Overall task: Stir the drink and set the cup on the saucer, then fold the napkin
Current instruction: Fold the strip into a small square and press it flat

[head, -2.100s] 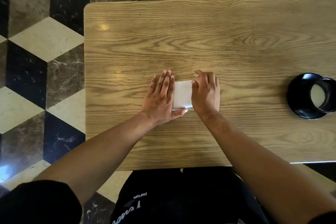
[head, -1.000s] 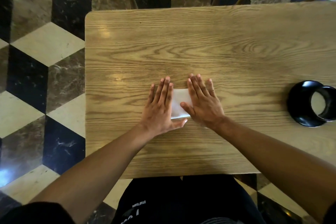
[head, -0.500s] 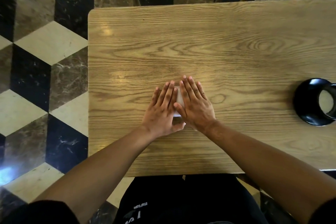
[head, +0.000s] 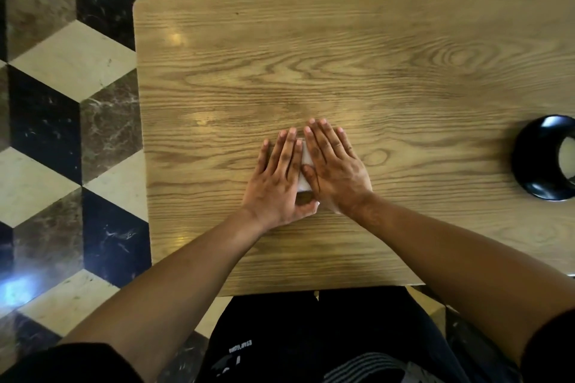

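A person seated at a wooden desk point(head: 342, 56) presses both hands flat on a folded white napkin point(head: 305, 162), which lies near the middle of the desk's near half. The left hand point(head: 280, 177) lies palm down with its fingers straight and close together, covering the napkin's left part; its thumb reaches along the napkin's near edge. The right hand point(head: 334, 168) lies palm down just beside it, fingers straight and slightly spread, covering the napkin's right part. Neither hand curls round anything; both are spread flat, pressing the paper to the wood. Only a narrow white strip of napkin shows between the two hands, with a small corner by the left thumb.

Well to the right of the napkin, at the desk's right side and cut off by the picture's edge, a black cup point(head: 571, 162) holding a pale drink sits on a black saucer point(head: 529, 162). Beyond the desk's left edge lies a floor point(head: 62, 87) of black, cream and brown tiles.
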Demonstrator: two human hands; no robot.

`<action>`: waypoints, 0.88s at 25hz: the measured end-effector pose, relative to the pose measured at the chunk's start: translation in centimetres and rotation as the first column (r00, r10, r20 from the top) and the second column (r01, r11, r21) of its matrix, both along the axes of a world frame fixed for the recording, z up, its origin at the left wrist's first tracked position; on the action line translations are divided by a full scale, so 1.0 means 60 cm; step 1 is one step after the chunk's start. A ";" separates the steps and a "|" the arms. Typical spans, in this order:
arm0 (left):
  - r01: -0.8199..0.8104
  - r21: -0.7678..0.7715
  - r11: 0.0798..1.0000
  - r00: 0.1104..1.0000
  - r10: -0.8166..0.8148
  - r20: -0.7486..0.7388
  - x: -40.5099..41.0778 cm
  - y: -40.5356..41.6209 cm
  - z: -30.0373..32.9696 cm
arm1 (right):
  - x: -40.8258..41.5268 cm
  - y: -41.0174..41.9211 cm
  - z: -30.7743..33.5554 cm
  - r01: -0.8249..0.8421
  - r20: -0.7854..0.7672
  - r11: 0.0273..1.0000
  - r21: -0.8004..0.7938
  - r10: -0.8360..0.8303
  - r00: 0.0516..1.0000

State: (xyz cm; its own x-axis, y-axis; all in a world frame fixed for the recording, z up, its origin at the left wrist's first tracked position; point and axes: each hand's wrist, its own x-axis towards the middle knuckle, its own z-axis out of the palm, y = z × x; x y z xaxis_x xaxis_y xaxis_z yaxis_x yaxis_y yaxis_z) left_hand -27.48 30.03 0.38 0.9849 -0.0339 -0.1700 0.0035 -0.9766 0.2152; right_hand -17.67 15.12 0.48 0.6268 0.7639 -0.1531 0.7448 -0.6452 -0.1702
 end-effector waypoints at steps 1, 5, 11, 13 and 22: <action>-0.001 -0.012 1.000 1.000 0.001 0.011 -0.001 0.002 0.004 | -0.001 0.002 0.004 -0.001 -0.013 1.000 -0.012 0.001 1.000; -0.101 0.014 0.995 0.993 0.100 0.060 -0.033 0.039 0.012 | -0.003 0.011 0.018 0.036 -0.067 0.996 -0.078 -0.041 0.997; -0.313 0.148 0.938 0.949 0.315 0.014 -0.077 0.123 -0.012 | -0.013 0.061 0.025 0.054 -0.087 0.998 -0.026 -0.056 0.995; -0.327 0.124 0.937 0.945 0.328 0.018 -0.080 0.123 -0.018 | -0.011 0.065 0.015 0.050 -0.097 0.998 -0.039 -0.054 0.994; -0.344 0.104 0.933 0.939 0.345 0.004 -0.079 0.120 -0.017 | -0.013 0.066 0.004 0.084 -0.083 0.994 -0.067 -0.090 0.993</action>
State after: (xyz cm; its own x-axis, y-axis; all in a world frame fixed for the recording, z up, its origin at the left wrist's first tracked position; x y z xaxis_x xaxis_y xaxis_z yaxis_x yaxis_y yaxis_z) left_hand -32.23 37.22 -0.61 0.9306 0.3251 -0.1684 0.3457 -0.9316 0.1122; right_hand -18.42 19.07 0.69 0.6728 0.6942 -0.2557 0.6699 -0.7184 -0.1877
